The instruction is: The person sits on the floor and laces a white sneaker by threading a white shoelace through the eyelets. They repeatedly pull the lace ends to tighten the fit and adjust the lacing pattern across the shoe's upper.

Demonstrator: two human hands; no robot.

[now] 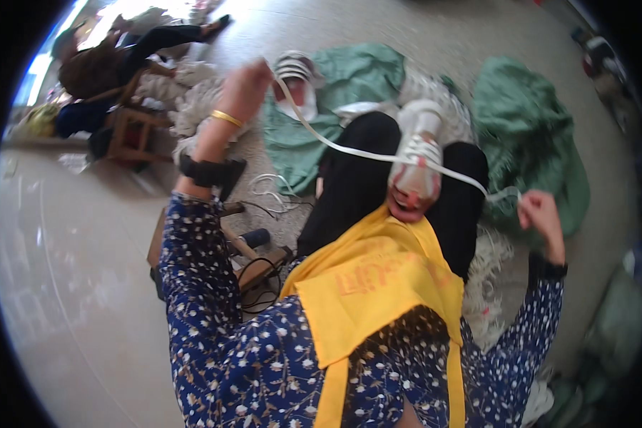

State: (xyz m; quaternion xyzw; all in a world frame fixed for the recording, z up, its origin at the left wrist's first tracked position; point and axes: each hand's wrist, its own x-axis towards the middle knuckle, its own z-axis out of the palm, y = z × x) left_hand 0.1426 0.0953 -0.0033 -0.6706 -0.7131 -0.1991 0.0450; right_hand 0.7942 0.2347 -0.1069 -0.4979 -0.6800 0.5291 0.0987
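My left hand (244, 87) is raised high and closed on one end of a long white flat strap (349, 151). The strap runs down to the right, over a white and pink shoe-shaped piece (417, 171) held between my knees in black trousers, and ends in my right hand (540, 210), which is closed on it. The strap is stretched taut between both hands. A gold bangle and a black band sit on my left wrist. A yellow cloth (378, 285) hangs over my blue flowered top.
Green cloths (528, 121) lie on the floor ahead, with a second striped white piece (296, 75) on one. Loose white straps (485, 285) are piled at my right. A wooden tool with a black handle and wires (253, 250) lies at my left. Another person sits on a wooden stool (125, 132) far left.
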